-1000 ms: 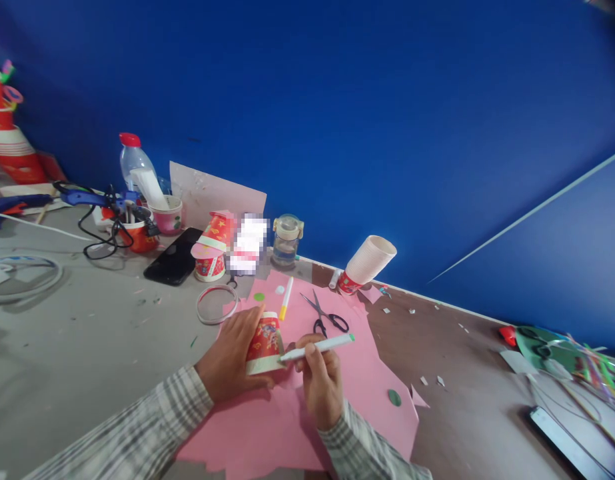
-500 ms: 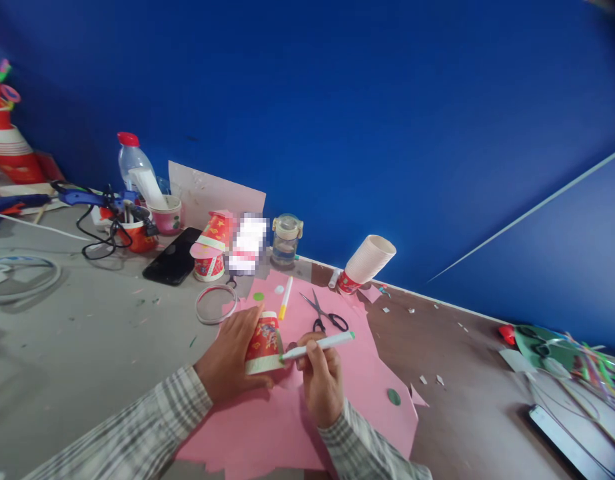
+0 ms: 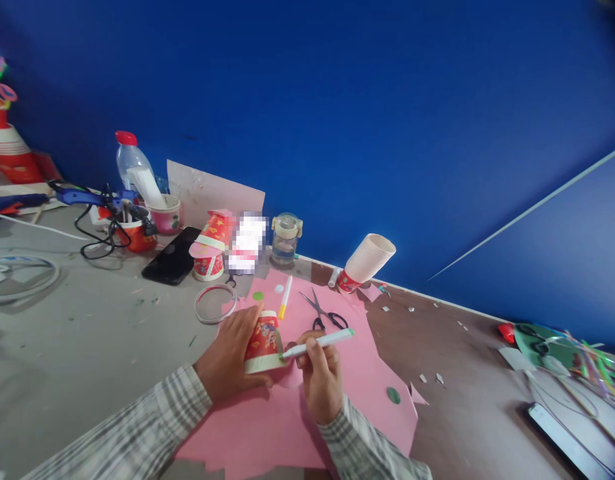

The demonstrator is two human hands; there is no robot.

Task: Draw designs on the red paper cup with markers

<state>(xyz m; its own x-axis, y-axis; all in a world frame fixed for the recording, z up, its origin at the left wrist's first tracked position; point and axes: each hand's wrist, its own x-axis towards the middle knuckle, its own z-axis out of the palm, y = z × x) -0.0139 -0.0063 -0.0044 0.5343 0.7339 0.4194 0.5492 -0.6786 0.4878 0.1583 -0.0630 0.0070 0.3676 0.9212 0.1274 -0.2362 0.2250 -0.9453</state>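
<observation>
My left hand (image 3: pixel 232 357) is wrapped round the left side of a red paper cup (image 3: pixel 264 343) with a pale rim band, which stands upside down on a pink paper sheet (image 3: pixel 367 393). My right hand (image 3: pixel 321 380) grips a white marker pen (image 3: pixel 327 339) with green ends, its tip at the cup's lower right side, where a green patch shows. Just beyond the right hand lie open scissors (image 3: pixel 323 312) with black handles. A white marker with a yellow end (image 3: pixel 286 298) rests on the sheet behind the cup.
A roll of tape (image 3: pixel 216 304) and a black phone (image 3: pixel 173 255) lie to the left. Further back stand a decorated red cup stack (image 3: pixel 210 247), a glass jar (image 3: pixel 286 239) and leaning stacked white cups (image 3: pixel 368 260). A dark green disc (image 3: pixel 394 395) lies on the right; a blue wall rises behind.
Both hands, the cup and the marker hold nearly the same places. The marker has shifted very slightly, its tip still at the cup's lower right.
</observation>
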